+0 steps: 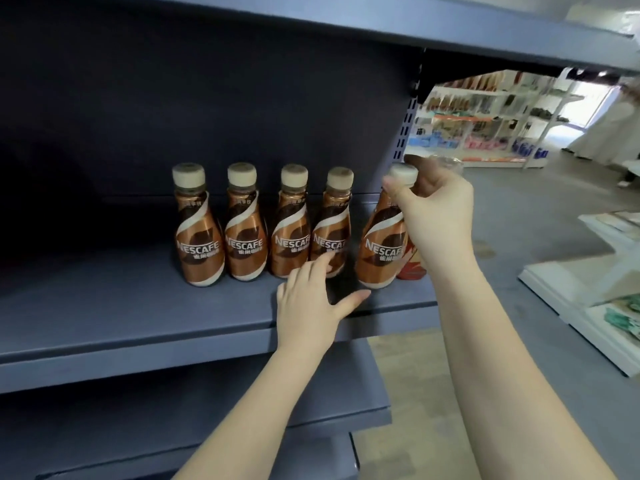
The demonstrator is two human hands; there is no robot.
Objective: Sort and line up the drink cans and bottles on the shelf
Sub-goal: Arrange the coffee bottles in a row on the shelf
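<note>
Several brown Nescafe bottles with cream caps stand in a row on the dark blue shelf (138,306); the leftmost bottle (199,233) is at the row's left end. A fifth Nescafe bottle (382,244) stands tilted slightly at the right end, apart from the row. My right hand (436,216) grips its neck and cap. A red-labelled bottle (410,268) stands behind that hand, mostly hidden. My left hand (311,303) is open, fingers spread, low on the shelf in front of the fourth bottle (330,233), touching or nearly touching its base.
The shelf's front edge runs under my left wrist, with bare shelf to the left of the row. A lower shelf (173,410) sits below. An upper shelf (381,26) hangs overhead. White display racks (595,282) stand on the right across the aisle.
</note>
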